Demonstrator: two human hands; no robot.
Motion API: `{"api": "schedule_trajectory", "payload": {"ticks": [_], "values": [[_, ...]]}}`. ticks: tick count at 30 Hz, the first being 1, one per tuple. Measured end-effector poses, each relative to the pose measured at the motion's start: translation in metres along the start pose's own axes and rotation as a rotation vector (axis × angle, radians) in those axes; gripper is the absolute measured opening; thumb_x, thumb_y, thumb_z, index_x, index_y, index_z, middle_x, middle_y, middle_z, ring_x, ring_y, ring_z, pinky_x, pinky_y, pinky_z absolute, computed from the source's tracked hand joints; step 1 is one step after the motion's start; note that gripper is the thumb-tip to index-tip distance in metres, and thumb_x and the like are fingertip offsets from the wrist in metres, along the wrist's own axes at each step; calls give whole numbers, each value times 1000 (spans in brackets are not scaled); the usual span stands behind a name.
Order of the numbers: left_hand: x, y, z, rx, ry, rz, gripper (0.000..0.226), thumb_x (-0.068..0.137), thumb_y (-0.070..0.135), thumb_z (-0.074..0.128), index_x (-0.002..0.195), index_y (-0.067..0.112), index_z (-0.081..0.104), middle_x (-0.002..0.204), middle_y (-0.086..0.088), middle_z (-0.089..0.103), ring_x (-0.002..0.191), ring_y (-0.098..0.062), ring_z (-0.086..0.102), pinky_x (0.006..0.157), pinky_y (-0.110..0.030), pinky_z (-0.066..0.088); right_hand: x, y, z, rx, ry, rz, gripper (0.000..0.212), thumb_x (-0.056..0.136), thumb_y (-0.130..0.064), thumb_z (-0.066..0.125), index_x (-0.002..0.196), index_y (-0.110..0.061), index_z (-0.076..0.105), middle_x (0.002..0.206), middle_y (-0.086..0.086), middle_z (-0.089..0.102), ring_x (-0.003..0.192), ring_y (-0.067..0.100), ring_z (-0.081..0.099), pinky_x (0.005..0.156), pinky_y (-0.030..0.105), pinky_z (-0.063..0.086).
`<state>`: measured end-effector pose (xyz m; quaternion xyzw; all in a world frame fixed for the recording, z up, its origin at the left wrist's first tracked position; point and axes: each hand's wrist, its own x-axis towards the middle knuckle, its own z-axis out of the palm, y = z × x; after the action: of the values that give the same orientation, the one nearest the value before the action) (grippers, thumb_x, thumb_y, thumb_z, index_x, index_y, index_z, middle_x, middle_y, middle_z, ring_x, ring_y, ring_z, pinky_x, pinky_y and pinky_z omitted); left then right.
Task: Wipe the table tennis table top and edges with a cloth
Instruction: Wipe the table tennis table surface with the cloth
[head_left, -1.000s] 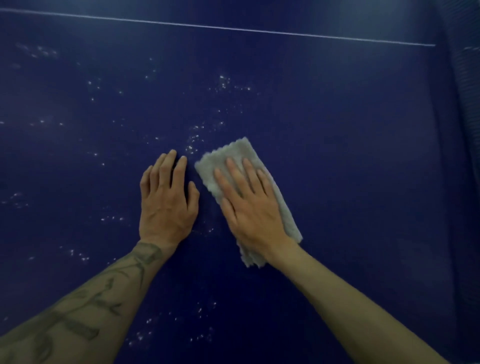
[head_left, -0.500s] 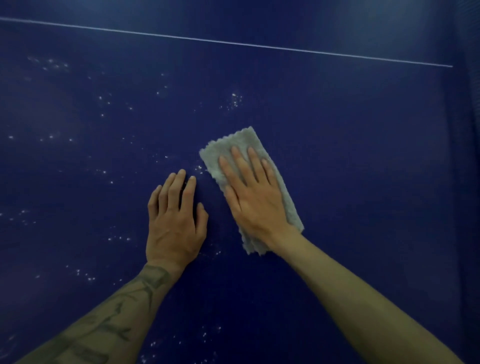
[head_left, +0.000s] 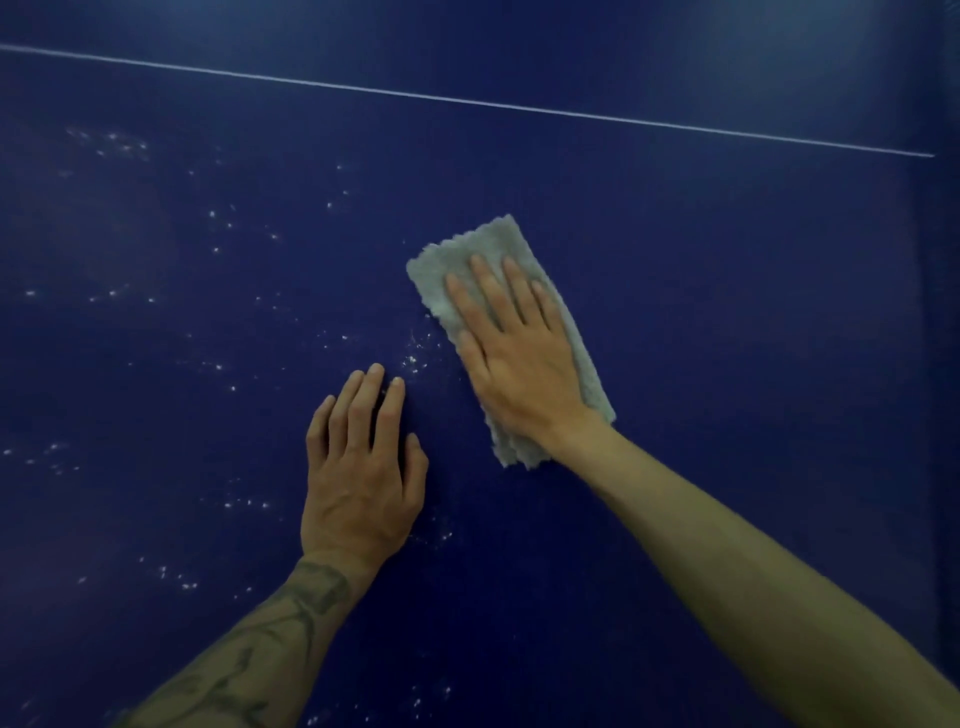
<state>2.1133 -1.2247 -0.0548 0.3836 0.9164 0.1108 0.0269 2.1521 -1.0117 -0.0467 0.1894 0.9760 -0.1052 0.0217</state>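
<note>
We press our right hand (head_left: 519, 358) flat, fingers straight, on the folded pale grey fleecy cloth (head_left: 462, 249), which lies on the dark blue table tennis table top (head_left: 727, 338) just right of centre. Our left hand (head_left: 358, 473) rests flat on the bare surface beside it, fingers close together, holding nothing.

We judge the job partly done. The blue to the right of the cloth looks unmarked, while small white specks (head_left: 415, 359) scatter across the left half and below our 2 hands. 1 thin white line (head_left: 467, 102) crosses beyond the cloth. No table edge shows plainly, so the edges seem left to do. Sweeping room lies open everywhere except toward the left hand.
</note>
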Motion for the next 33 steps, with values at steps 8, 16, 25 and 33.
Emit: {"api": "schedule_trajectory", "payload": {"ticks": [8,16,25,33], "values": [[0,-2,2,0,-18,5,56,105,31,40,154,6,44,165,-15,35,155,-32,31,128,-52,21,97,34,-23,100,44,451,61,115,-43,19,172,-26,2,180,3,-5,166,30,-7,133,52,-2],[-1,-2,3,12,-22,2,56,105,31,40,154,6,45,165,-15,36,155,-32,33,127,-54,24,38,22,-12,-8,-33,-33,59,115,-41,23,172,-27,12,180,1,3,166,26,-3,134,50,2],[-1,-3,4,5,-25,3,56,104,31,41,155,6,43,165,-15,36,155,-31,32,127,-53,24,125,2,-24,76,-6,215,61,115,-42,17,172,-26,1,180,3,-6,165,30,-8,133,52,-2],[-1,-3,5,12,-23,1,56,105,32,39,155,8,41,165,-14,35,155,-31,32,127,-54,25,63,38,-18,-42,-25,49,59,116,-42,21,172,-28,8,180,1,1,166,27,-2,134,50,2]]}}
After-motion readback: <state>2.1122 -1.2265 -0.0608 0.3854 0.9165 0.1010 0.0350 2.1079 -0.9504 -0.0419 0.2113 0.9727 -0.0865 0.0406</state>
